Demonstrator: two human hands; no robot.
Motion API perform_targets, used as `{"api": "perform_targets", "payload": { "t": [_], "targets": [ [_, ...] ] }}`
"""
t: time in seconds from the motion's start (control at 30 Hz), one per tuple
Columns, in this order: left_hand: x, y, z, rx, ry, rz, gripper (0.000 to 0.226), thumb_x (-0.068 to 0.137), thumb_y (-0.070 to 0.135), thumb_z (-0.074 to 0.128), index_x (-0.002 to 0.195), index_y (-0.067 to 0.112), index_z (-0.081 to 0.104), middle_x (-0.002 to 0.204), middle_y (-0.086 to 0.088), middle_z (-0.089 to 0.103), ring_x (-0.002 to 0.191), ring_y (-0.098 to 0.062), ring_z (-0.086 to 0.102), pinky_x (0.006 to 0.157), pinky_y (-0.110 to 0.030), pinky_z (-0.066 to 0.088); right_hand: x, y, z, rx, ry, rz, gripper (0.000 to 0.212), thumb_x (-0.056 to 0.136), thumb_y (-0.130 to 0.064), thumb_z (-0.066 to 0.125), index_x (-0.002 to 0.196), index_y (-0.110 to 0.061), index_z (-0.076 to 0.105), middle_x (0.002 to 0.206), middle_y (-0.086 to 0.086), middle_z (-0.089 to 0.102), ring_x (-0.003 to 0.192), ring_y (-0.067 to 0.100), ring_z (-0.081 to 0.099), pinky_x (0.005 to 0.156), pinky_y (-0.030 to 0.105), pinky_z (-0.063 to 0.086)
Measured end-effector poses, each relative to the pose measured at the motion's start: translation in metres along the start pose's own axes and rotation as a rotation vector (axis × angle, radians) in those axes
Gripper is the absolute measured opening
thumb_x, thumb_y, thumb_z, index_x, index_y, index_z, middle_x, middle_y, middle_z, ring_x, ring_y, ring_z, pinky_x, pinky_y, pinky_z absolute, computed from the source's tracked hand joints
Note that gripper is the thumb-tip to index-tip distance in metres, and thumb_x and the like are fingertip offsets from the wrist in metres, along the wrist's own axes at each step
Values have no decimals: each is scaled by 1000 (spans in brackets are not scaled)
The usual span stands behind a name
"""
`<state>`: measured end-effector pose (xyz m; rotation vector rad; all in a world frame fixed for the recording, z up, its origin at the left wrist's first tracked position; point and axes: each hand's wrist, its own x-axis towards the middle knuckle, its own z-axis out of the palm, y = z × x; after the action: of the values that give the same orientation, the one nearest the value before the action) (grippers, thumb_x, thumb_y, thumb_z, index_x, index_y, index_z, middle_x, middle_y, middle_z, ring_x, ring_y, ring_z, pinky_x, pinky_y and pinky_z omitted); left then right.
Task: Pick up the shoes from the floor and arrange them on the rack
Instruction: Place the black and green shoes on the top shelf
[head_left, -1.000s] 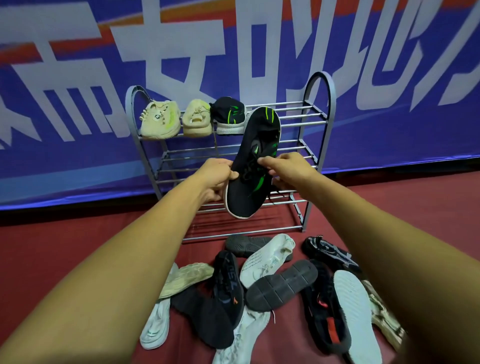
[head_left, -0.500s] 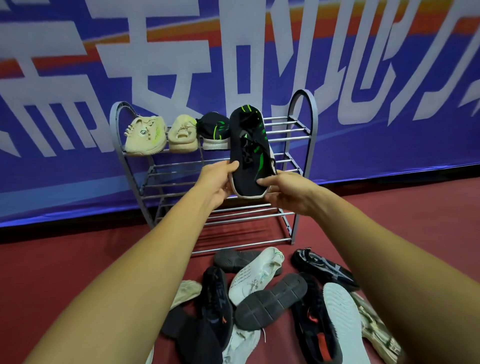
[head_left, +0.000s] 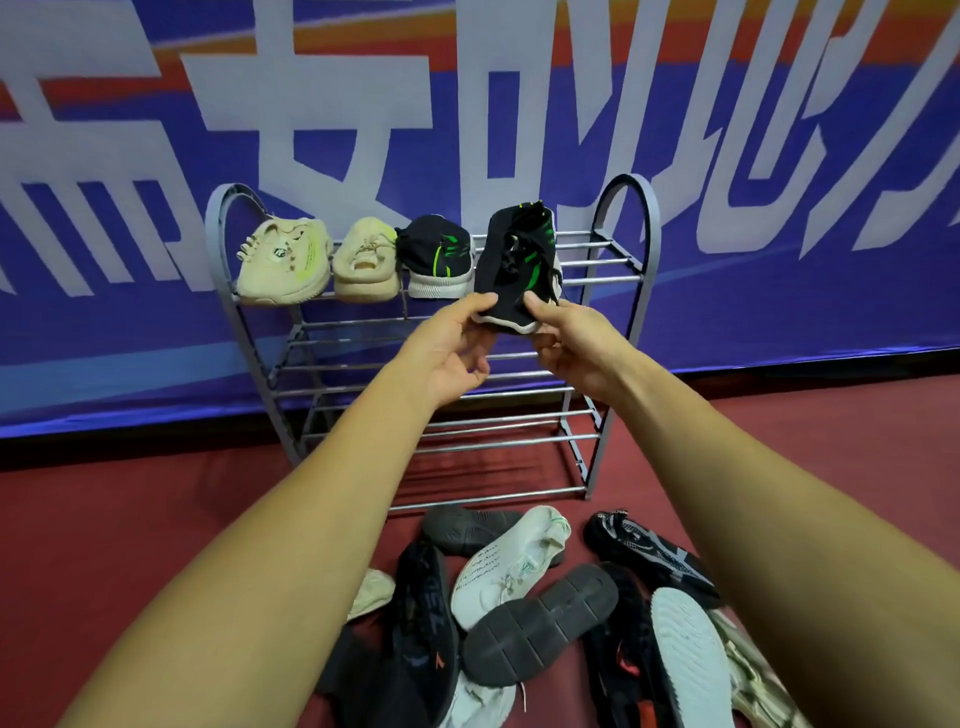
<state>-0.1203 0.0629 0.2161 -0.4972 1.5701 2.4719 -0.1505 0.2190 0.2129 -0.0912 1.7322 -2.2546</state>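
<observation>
A black shoe with green stripes (head_left: 514, 265) rests toe-first on the top shelf of the grey metal rack (head_left: 631, 249), its heel sticking out over the front bar. My left hand (head_left: 452, 348) pinches the heel's left side and my right hand (head_left: 566, 343) grips its right side. To its left on the same shelf stand its matching black-and-green shoe (head_left: 435, 257) and two beige shoes (head_left: 284, 262) (head_left: 366, 262).
A pile of shoes lies on the red floor in front of the rack: a white sneaker (head_left: 506, 564), a dark shoe sole-up (head_left: 537, 623), black shoes (head_left: 649, 551) (head_left: 423, 623), a white sole (head_left: 688, 654). A blue banner covers the wall behind. The rack's lower shelves hold nothing.
Both hands have lifted the black-and-green shoe from in front of the middle shelves up onto the top shelf, turning it toe-first beside its mate.
</observation>
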Motion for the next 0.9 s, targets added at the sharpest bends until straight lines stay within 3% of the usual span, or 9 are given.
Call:
{"api": "perform_targets", "payload": {
  "t": [0.23, 0.37, 0.47, 0.6, 0.77, 0.9],
  "targets": [
    [26, -14, 7, -81, 50, -21, 14, 84, 14, 70, 79, 20, 58, 69, 8, 60, 65, -3, 54, 53, -20, 24, 27, 13, -11, 38, -3, -71, 15, 98, -22, 63, 86, -16, 55, 57, -9, 46, 45, 3, 36, 44, 16, 26],
    [34, -12, 19, -196, 53, 21, 14, 86, 8, 68, 83, 18, 60, 75, 6, 65, 68, -3, 59, 55, -20, 26, 45, 17, -10, 81, 137, -165, 21, 94, -24, 69, 86, -9, 56, 65, 1, 40, 49, 7, 35, 46, 16, 30],
    [40, -13, 30, -267, 32, 33, 10, 87, 9, 68, 88, 18, 62, 69, 7, 67, 72, -4, 60, 56, -19, 29, 48, 14, -10, 180, 150, -190, 23, 90, -22, 73, 96, -2, 64, 77, 8, 57, 60, 10, 49, 54, 16, 43],
    [46, -13, 39, -313, 18, 54, 6, 88, 13, 68, 90, 17, 64, 81, 6, 67, 77, -3, 60, 57, -20, 32, 47, 15, -10, 303, 87, -167, 39, 87, -19, 76, 119, 2, 64, 106, 13, 68, 83, 14, 66, 70, 20, 52],
    [57, -19, 35, -268, 45, 53, 11, 86, 17, 73, 94, 16, 65, 91, 4, 68, 83, -7, 61, 54, -21, 32, 55, 23, -17, 241, 117, -152, 23, 91, -19, 71, 108, -4, 68, 108, 11, 71, 94, 16, 67, 82, 26, 50],
    [60, -22, 23, -136, 22, 43, 19, 83, 30, 77, 97, 21, 69, 87, 6, 75, 90, -11, 61, 62, -22, 34, 54, 29, -14, 191, 167, -125, 23, 94, -25, 69, 108, -7, 69, 97, 5, 73, 76, 7, 68, 68, 20, 47]
  ]
}}
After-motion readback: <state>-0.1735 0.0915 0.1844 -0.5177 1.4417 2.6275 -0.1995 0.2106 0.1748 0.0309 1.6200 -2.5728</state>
